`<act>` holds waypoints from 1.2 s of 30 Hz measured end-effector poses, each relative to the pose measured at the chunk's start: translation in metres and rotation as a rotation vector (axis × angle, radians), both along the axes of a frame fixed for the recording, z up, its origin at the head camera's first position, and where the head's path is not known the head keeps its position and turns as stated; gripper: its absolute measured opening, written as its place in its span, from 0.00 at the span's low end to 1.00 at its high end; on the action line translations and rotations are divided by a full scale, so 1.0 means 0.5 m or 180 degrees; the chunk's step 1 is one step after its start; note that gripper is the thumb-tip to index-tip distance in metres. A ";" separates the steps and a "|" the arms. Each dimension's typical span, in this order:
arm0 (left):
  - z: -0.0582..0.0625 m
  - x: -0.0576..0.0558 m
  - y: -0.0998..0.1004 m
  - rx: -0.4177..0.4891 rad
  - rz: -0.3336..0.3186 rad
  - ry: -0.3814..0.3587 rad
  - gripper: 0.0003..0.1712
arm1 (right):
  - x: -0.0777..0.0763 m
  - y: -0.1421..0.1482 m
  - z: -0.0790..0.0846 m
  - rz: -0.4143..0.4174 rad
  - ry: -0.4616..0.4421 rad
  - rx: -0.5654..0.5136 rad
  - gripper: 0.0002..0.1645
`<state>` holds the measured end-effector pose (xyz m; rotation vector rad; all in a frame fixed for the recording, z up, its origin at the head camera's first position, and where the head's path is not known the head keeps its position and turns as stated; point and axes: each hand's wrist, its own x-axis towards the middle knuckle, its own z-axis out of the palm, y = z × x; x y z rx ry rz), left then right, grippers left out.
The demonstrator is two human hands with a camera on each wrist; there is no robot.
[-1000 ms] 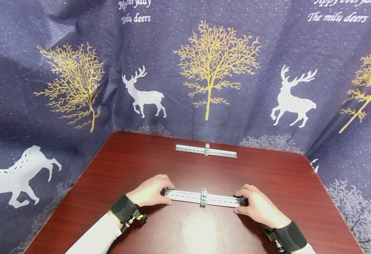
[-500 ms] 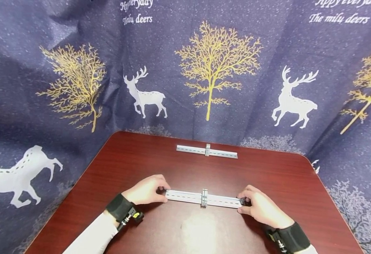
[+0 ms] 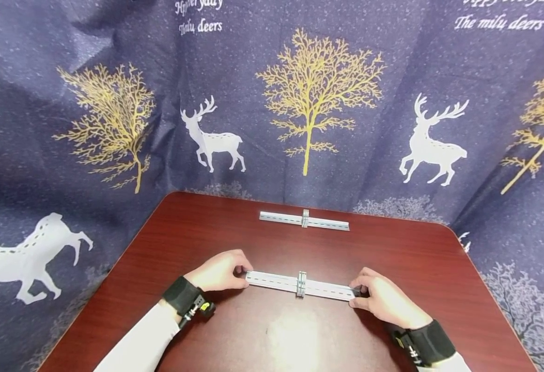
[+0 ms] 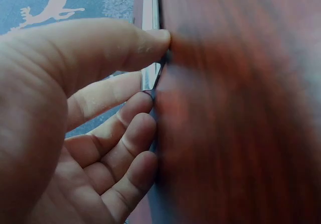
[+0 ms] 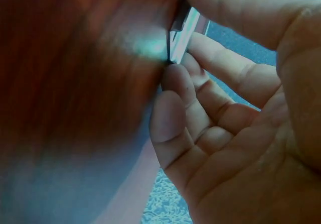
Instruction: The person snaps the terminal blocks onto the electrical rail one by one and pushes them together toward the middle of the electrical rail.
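Observation:
A slotted silver metal DIN rail (image 3: 274, 281) runs crosswise over the near half of the table, with a small metal clip-like piece (image 3: 301, 284) across its middle. My left hand (image 3: 218, 271) pinches its left end between thumb and fingers; the left wrist view shows the rail end (image 4: 150, 78) there. At the opposite end my right hand (image 3: 385, 298) pinches the rail, whose tip (image 5: 181, 40) shows between thumb and fingertips in the right wrist view. Whether the rail touches the table or is slightly raised, I cannot tell.
A second, similar rail (image 3: 327, 223) with its own clip-like piece (image 3: 305, 218) lies near the table's far edge. Behind the reddish-brown table (image 3: 197, 227) hangs a dark blue cloth (image 3: 253, 77) printed with deer and trees.
Both hands have moved the near rail a little away from me and slightly to the right. The left fingers have shifted at the rail's left end. The far rail stays put.

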<state>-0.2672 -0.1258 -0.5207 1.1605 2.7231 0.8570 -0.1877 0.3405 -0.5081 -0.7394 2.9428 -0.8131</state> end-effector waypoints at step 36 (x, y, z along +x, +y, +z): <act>-0.096 -0.256 0.051 0.0005 0.0277 0.0116 0.19 | -0.215 0.034 -0.014 -0.0416 -0.0168 -0.0008 0.14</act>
